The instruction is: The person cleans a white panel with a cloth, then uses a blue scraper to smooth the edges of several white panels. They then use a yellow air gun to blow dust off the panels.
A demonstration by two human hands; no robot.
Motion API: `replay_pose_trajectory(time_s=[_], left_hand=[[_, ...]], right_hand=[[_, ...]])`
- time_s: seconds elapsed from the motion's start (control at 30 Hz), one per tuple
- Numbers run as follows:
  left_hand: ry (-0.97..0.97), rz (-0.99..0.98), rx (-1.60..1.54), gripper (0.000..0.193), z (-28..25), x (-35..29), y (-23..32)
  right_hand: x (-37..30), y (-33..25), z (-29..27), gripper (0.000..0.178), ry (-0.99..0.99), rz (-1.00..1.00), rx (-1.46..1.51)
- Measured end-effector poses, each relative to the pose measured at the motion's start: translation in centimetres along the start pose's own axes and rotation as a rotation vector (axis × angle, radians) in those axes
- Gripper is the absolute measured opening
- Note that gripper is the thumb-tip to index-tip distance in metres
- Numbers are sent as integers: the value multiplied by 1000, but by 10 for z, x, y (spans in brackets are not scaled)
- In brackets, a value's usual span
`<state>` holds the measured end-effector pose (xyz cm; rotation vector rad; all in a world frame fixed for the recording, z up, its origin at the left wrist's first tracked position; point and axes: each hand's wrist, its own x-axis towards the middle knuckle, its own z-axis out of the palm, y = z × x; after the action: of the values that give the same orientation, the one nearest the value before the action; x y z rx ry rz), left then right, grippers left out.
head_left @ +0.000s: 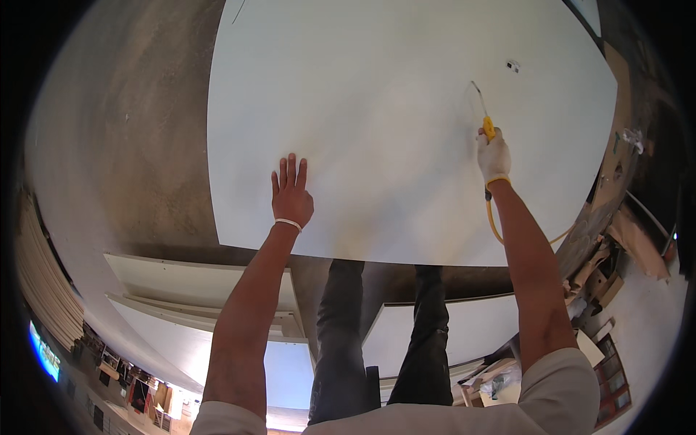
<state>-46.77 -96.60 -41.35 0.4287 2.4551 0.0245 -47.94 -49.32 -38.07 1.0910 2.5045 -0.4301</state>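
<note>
A large white panel (377,109) lies flat in front of me. My bare left hand (292,194) rests on its near left part, fingers stretched forward, a pale band round the wrist. My right hand (494,156) wears a white work glove with a yellow cuff and is closed round a yellow air blow gun (489,129). The thin metal nozzle points forward and a little left over the panel; whether its tip touches the surface I cannot tell. A yellow hose (492,217) runs from the gun down behind my right forearm. Ahead of the nozzle is a small black-and-white label (512,66).
Several white boards (196,283) lie stacked behind the panel's near edge at left, and another board (442,330) lies by my legs. Brown concrete floor (145,130) stretches along the left. Cardboard scraps (634,239) lie heaped at the right.
</note>
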Motion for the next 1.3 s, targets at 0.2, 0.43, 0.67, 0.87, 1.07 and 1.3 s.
replay_pose_trajectory(time_s=[0.2, 0.43, 0.67, 0.87, 1.07, 1.3], left_hand=[[221, 173, 6, 75, -63, 166, 80], [495, -238, -239, 70, -126, 313, 138], [688, -342, -79, 79, -129, 360, 168], [621, -381, 5, 79, -138, 355, 171], [586, -398, 24, 76, -127, 355, 169], [635, -344, 75, 66, -121, 364, 172]], right_hand=[[25, -3, -25, 38, -105, -134, -96], [53, -101, 5, 33, -244, -353, 31], [110, 57, -52, 34, -85, 25, 51], [48, 133, -14, 28, -102, -27, 3], [178, 107, -56, 32, 135, 262, 165], [190, -3, -37, 25, -170, -373, -32]])
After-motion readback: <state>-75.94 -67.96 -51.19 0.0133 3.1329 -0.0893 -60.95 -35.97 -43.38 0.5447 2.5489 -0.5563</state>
